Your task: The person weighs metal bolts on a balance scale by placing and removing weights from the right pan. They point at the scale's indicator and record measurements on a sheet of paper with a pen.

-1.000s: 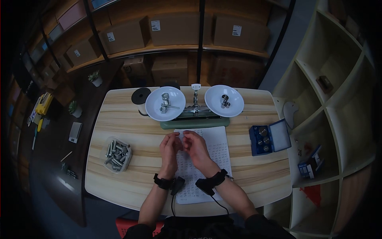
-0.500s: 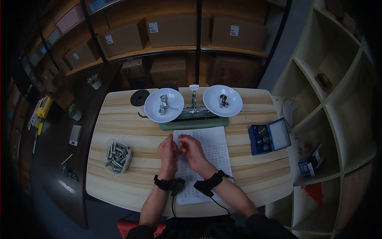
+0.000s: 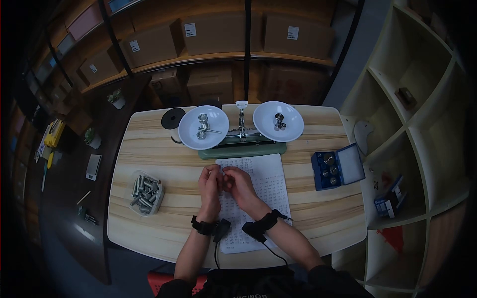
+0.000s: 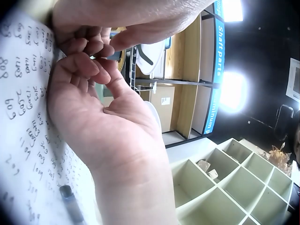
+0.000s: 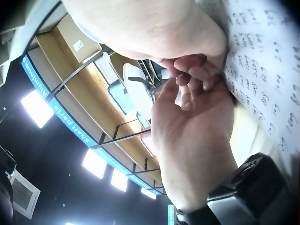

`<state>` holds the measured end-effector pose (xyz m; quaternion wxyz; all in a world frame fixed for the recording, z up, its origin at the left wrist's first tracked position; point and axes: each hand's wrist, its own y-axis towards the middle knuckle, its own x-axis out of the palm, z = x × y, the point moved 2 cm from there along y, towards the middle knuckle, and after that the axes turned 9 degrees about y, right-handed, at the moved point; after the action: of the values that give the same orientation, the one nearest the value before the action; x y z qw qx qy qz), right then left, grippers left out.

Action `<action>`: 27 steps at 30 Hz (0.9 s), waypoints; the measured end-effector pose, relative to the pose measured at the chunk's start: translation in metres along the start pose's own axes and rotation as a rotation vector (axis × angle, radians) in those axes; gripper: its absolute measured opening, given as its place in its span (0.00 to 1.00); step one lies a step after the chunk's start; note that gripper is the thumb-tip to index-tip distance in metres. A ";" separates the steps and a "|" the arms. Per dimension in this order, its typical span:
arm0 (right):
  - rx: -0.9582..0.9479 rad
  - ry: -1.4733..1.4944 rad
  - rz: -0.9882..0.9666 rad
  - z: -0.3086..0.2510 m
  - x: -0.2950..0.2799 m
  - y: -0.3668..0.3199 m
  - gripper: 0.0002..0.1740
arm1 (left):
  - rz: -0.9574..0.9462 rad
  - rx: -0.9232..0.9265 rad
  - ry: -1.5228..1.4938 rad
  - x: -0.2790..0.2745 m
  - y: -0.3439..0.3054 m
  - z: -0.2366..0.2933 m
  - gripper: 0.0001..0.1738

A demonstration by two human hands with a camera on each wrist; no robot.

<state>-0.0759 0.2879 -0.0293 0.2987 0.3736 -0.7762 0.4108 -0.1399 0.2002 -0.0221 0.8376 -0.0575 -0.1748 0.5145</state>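
Note:
My left hand (image 3: pixel 210 186) and right hand (image 3: pixel 239 186) meet over a handwritten sheet of paper (image 3: pixel 271 191). Their fingers are loosely curled, fingertips close together, and nothing shows between them. In the left wrist view the right palm (image 4: pixel 124 126) faces the left hand (image 4: pixel 117 18). Behind them stands a green balance scale (image 3: pixel 243 150). Its left pan (image 3: pixel 191 136) holds a bolt and nuts (image 3: pixel 203 119); small metal weights (image 3: pixel 279 119) sit in the right pan (image 3: pixel 293 126).
A clear tub of bolts (image 3: pixel 145 193) stands on the left of the table. To the right is an open blue box of weights (image 3: pixel 325 181). A black-topped spool (image 3: pixel 173 118) sits beside the left pan. Cubby shelving (image 3: pixel 427 129) borders the right side.
Both hands stay over the paper, with only small shifts of the fingers and a slight move to the left. The pans' contents have not changed.

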 end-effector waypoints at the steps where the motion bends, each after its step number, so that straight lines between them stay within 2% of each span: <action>1: -0.002 0.011 0.000 0.000 0.000 0.000 0.06 | 0.010 -0.001 -0.001 0.001 -0.001 0.001 0.09; 10: 0.072 0.048 0.020 -0.006 -0.008 0.006 0.07 | -0.024 -0.005 0.016 -0.003 0.004 -0.001 0.16; 14: 0.020 0.077 0.048 -0.018 -0.010 0.005 0.07 | -0.022 -0.019 0.001 -0.003 0.004 0.000 0.20; 16: -0.024 0.138 0.132 -0.026 -0.013 0.006 0.08 | -0.015 -0.006 0.030 -0.001 0.000 0.005 0.26; 17: -0.023 0.138 0.133 -0.031 -0.013 0.006 0.08 | -0.015 -0.007 0.030 0.000 0.000 0.005 0.26; 19: -0.084 0.217 0.174 -0.041 -0.017 0.005 0.09 | -0.038 0.016 0.045 0.000 -0.001 0.007 0.34; 27: -0.144 0.256 0.186 -0.065 -0.029 0.008 0.10 | -0.096 0.088 0.025 0.006 -0.005 0.014 0.45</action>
<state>-0.0563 0.3571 -0.0234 0.3819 0.2223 -0.7904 0.4242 -0.1379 0.2019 -0.0067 0.8651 -0.0185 -0.1438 0.4801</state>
